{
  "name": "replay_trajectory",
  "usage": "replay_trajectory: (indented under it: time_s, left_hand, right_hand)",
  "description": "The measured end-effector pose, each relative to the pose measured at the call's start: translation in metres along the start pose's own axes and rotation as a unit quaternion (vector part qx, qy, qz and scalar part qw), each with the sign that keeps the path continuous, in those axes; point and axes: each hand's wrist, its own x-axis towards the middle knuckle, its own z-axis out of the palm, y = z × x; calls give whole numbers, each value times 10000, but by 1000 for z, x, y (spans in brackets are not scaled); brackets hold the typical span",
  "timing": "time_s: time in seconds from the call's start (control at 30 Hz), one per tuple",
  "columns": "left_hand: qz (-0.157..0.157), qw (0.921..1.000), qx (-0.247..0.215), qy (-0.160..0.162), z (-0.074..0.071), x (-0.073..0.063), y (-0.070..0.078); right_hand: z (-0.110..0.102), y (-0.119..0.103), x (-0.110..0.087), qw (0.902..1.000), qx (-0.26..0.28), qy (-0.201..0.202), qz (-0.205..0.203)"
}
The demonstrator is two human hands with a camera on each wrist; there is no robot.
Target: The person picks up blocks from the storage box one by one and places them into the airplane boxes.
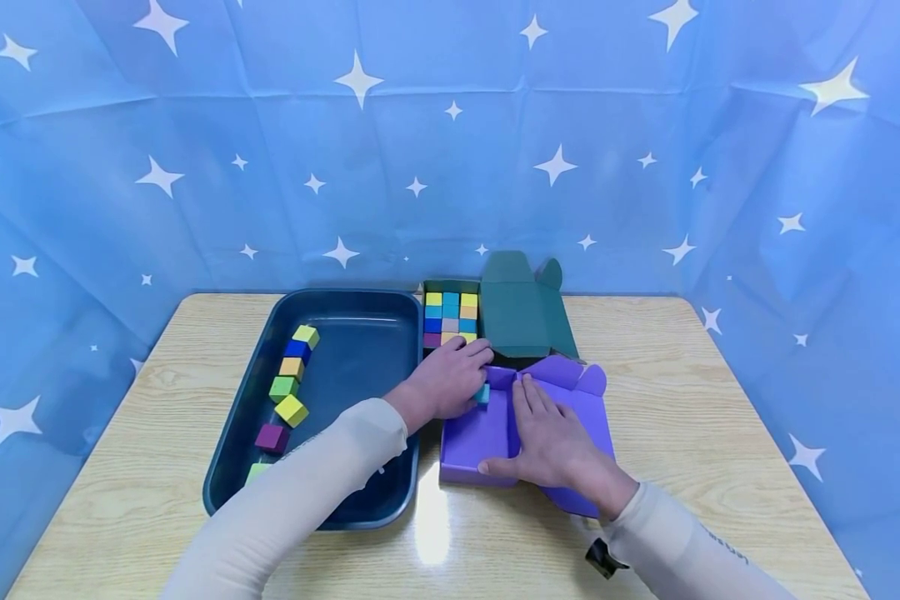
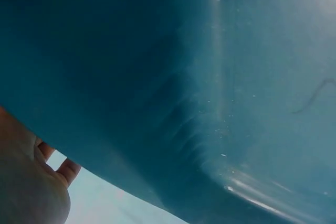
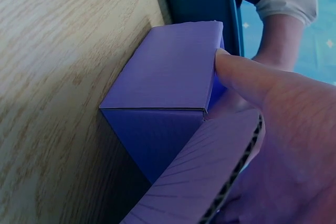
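As the purple box (image 1: 465, 473) is touched by the right hand (image 1: 557, 446), fingers straight | teal cube (image 1: 483, 394) spotted near its far wall, beside left hand (image 1: 448, 379), whose grip can't be told | cube judged light, hard; best pinched by opposite sides

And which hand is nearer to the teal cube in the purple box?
Left. The left hand is at the teal cube, partly hiding it; the right hand is farther right, on the purple box.
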Motion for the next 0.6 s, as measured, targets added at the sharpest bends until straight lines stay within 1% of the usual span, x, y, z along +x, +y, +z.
replay_trajectory:
  time_s: [0.17, 0.3, 0.37, 0.43, 0.47, 0.53, 0.6]
  left_hand:
    - [-66, 10000, -32, 64, 1, -3, -1]
    - [-144, 9989, -294, 327, -1, -8, -8]
    - [-292, 9967, -538, 535, -4, -13, -15]
    - [-582, 9925, -767, 757, -8, -21, -28]
    - [-776, 9896, -825, 886, -10, -26, -37]
    - [-1271, 9814, -1006, 1025, -11, -38, -57]
    - [-1815, 9708, -1167, 1047, -8, -52, -79]
  right_hand:
    - [2, 0, 0, 10000, 69, -18, 26]
    - [2, 1, 1, 9999, 90, -24, 48]
    - [2, 1, 1, 9999, 89, -20, 59]
    - [2, 1, 1, 9999, 106, -5, 56]
    - [2, 1, 1, 9999, 112, 4, 53]
    - [2, 1, 1, 9999, 106, 22, 50]
    - [1, 1, 0, 9999, 105, 24, 34]
